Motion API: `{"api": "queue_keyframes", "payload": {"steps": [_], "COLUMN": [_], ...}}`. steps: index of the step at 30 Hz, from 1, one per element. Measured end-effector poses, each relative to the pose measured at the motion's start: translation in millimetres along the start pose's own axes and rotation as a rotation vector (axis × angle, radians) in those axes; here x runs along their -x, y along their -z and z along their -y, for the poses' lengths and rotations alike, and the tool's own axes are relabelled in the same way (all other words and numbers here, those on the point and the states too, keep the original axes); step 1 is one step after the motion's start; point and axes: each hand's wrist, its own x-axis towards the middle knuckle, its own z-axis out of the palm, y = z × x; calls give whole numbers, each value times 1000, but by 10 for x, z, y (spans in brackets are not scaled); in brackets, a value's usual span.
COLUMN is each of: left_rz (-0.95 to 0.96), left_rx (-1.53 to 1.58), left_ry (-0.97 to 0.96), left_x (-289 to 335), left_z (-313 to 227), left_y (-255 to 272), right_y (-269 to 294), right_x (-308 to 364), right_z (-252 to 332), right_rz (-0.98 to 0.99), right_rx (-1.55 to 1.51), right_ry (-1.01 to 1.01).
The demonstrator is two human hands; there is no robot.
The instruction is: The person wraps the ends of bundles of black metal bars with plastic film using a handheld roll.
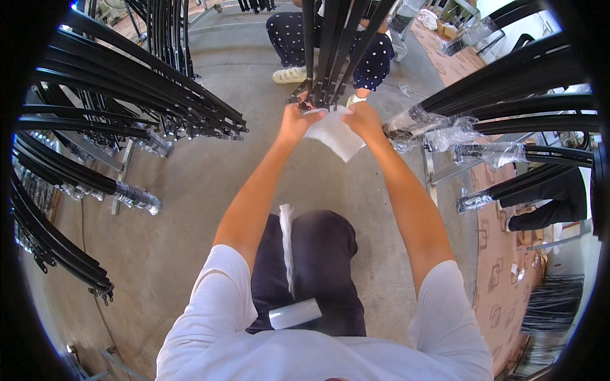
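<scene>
A thin white sheet (343, 141), perhaps foam or paper, hangs between my two hands under the lower ends of a bundle of black rods (330, 63). My left hand (301, 120) is closed on the sheet's left edge, right beside the rod ends. On the other side my right hand (363, 119) grips its right edge with the thumb on top. The rod ends, which carry small black fittings, meet the sheet's upper edge. Across my lap lie a roll of clear film (295, 314) and a narrow crumpled white strip (287, 251).
Bundles of black rods (146, 82) jut in from the left. More film-wrapped rod bundles (502, 82) rest on a metal rack at the right. Behind the rods sits a person in dotted trousers (286, 38). Dark clothing (549, 203) shows at the right, near patterned pink flooring (492, 279).
</scene>
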Motion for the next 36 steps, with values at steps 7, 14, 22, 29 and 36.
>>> {"api": "queue_keyframes", "payload": {"steps": [7,14,22,29,36], "left_rz": [-6,-102,-111,218,212], "left_rx": [-66,-89,91,-326,-930], "left_ry": [-17,-72,-27,-231,-622], "left_x": [-164,-37,-57,-178,-120], "left_z": [52,-29,-186,-431,-599], "left_y": [198,94,227,429,571], "right_y": [-21,131,270,327,210], "right_x": [-47,63,90,146,33], "right_z": [261,299,234,358,238], "right_rz": [-449,-403,-309,-594,-437], "right_rx": [173,123,-119,88,-287], "right_ry": [326,599,598,577,430]}}
